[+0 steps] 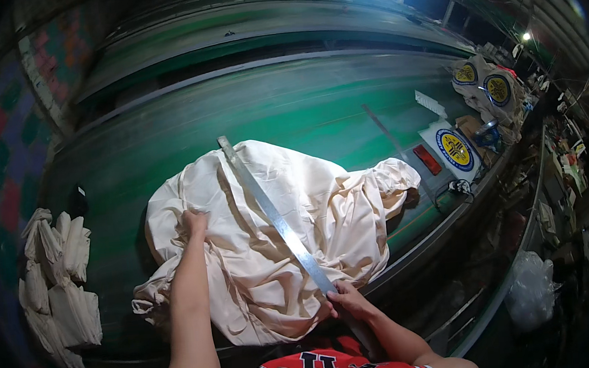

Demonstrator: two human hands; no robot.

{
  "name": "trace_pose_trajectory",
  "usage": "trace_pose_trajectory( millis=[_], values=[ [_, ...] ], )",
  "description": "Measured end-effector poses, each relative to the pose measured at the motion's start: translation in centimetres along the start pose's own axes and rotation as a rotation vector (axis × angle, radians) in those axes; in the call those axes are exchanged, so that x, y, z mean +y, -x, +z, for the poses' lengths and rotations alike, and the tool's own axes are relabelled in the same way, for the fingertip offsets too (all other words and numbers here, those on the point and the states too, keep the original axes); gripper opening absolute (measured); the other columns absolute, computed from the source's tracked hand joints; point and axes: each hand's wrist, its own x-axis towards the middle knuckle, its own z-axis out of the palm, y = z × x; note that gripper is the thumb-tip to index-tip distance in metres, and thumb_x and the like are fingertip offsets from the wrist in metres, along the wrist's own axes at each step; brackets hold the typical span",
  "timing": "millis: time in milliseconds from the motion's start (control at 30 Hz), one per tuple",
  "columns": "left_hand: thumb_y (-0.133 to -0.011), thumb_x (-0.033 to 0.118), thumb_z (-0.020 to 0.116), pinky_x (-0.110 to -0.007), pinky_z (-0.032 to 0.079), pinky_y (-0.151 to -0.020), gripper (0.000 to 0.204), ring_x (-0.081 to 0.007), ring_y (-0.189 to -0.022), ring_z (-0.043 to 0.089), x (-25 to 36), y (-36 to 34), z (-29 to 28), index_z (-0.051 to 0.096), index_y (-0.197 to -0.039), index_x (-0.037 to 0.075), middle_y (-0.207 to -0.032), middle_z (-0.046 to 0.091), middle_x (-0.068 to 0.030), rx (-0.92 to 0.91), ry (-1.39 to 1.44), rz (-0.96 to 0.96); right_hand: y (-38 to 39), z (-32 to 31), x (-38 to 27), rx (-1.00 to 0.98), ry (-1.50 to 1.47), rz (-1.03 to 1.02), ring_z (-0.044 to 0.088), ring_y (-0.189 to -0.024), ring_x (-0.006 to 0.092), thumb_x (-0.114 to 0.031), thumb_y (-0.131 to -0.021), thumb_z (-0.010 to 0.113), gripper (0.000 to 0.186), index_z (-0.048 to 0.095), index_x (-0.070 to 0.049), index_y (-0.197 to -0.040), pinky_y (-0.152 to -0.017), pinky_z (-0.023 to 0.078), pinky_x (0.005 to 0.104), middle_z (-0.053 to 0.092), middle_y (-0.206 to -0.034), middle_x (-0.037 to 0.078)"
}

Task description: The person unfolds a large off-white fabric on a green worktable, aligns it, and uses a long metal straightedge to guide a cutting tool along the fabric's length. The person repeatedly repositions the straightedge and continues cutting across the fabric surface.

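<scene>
A large heap of cream cloth lies bunched and creased on the green table in front of me. My left hand is closed on a fold at its left side, the fingertips partly hidden. My right hand, near the table's front edge, grips a long flat metal ruler. The ruler lies slantwise across the cloth, its far end by the heap's back edge and its near end running past my hand toward my body.
Folded cream cloth pieces are stacked at the left. On the right lie a red block, a sheet with a round blue-and-yellow print, a perforated white strip and printed cloths. A clear plastic bag sits beyond the table.
</scene>
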Motion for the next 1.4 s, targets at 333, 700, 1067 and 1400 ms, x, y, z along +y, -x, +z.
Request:
trace_pose_trajectory(
  millis=[333,700,1067,1400],
  values=[
    [-0.085,0.016,0.059,-0.049,0.052,-0.089,0.018,-0.0395,-0.103,0.066,1.1,0.9,-3.2,0.071,-0.092,0.006,-0.106,0.070,-0.0208,0.071,-0.127,-0.113,4.9,-1.5,3.2,-0.050,0.026,0.008,0.059,-0.058,0.0134,-0.022,-0.099,0.059,0.020,0.048,-0.006,-0.104,-0.053,0.047,0.0275,0.060,-0.078,0.004],
    [-0.089,0.013,0.064,-0.030,0.051,-0.068,0.014,-0.0149,-0.068,0.061,6.8,6.5,-4.7,0.061,-0.091,0.000,-0.077,0.065,-0.0077,-0.075,0.846,0.079,10.5,-3.4,4.6,0.014,0.108,0.030,0.055,-0.058,0.0111,-0.023,-0.100,0.058,0.018,0.050,-0.007,-0.104,-0.052,0.044,0.0260,0.058,-0.076,0.002],
    [-0.090,0.008,0.062,-0.027,0.052,-0.064,0.015,-0.0122,-0.065,0.059,10.0,21.4,-10.6,0.059,-0.100,-0.003,-0.080,0.063,-0.0057,-0.373,0.989,0.016,8.6,-2.3,6.2,0.003,0.147,-0.053,0.058,-0.058,0.0113,-0.023,-0.104,0.053,0.017,0.049,-0.007,-0.104,-0.055,0.048,0.0257,0.060,-0.078,0.003],
    [-0.087,0.008,0.061,-0.033,0.057,-0.053,0.021,-0.0197,-0.057,0.066,7.8,25.9,-13.4,0.062,-0.095,-0.011,-0.081,0.067,-0.0160,-0.655,0.596,-0.048,4.5,-2.5,6.1,-0.062,0.200,-0.204,0.060,-0.057,0.0116,-0.023,-0.105,0.050,0.019,0.048,-0.004,-0.102,-0.053,0.049,0.0264,0.061,-0.077,0.004]
  ],
)
